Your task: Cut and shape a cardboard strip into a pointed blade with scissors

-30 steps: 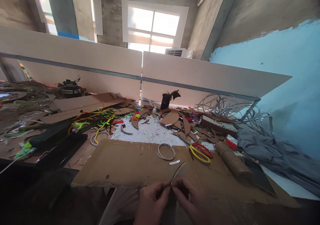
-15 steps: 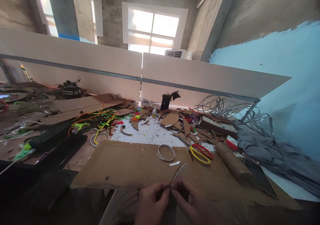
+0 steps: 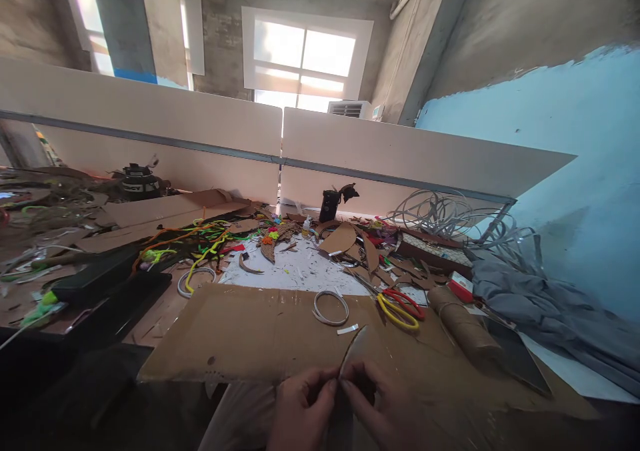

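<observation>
At the near edge of the work surface, my left hand [image 3: 304, 404] and my right hand [image 3: 374, 401] meet, thumbs and forefingers pinched together. Between them is a curved piece of cardboard [image 3: 357, 346] with a dark edge; its pointed tip rises above the fingers and its lower part is mostly hidden. A large cardboard sheet [image 3: 240, 334] lies flat just beyond the hands. On it rest a small white strip [image 3: 348, 329], a coil of pale cord [image 3: 331, 308], and scissors with yellow [image 3: 397, 311] and red [image 3: 406, 303] handles.
To the right stand a roll of brown twine [image 3: 465, 327] and grey cloth [image 3: 540, 311]. Cardboard scraps [image 3: 340, 239] litter the back around a white sheet [image 3: 295, 267]. Yellow and orange cords [image 3: 197, 254] and a black box [image 3: 107, 271] lie left. A pale partition [image 3: 400, 147] closes the back.
The view has shifted very slightly. Both hands keep their pinch on the cardboard piece in nearly the same place.
</observation>
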`<state>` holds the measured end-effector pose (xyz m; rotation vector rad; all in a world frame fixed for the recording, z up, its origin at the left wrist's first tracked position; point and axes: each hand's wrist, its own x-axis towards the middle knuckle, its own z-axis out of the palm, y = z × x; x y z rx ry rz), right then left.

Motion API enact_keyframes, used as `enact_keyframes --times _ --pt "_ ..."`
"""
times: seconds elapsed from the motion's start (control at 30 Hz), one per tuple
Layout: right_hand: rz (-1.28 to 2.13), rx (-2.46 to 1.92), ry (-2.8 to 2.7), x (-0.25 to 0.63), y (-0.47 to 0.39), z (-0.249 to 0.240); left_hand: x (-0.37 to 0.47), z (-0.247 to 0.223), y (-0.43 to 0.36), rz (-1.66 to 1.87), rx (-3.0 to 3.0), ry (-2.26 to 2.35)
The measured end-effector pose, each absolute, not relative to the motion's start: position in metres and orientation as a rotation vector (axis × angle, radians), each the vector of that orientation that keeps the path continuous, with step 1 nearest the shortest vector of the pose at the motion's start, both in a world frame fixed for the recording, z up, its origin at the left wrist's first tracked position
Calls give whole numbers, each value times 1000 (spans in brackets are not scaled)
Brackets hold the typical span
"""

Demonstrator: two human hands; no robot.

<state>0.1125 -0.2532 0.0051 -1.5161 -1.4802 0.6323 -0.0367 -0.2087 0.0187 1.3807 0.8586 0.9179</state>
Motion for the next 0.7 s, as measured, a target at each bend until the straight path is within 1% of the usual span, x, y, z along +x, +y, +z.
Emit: enact_keyframes --times 0.27,0.6,0.7 --pt "624 -1549 -1439 108 -255 13 -34 20 -209 909 1336 861" --pt "666 -1473 -1404 109 -251 0 -35 13 -208 933 1324 850" --pt "644 -1459 -1406 109 -249 9 -35 15 -206 937 1336 821"
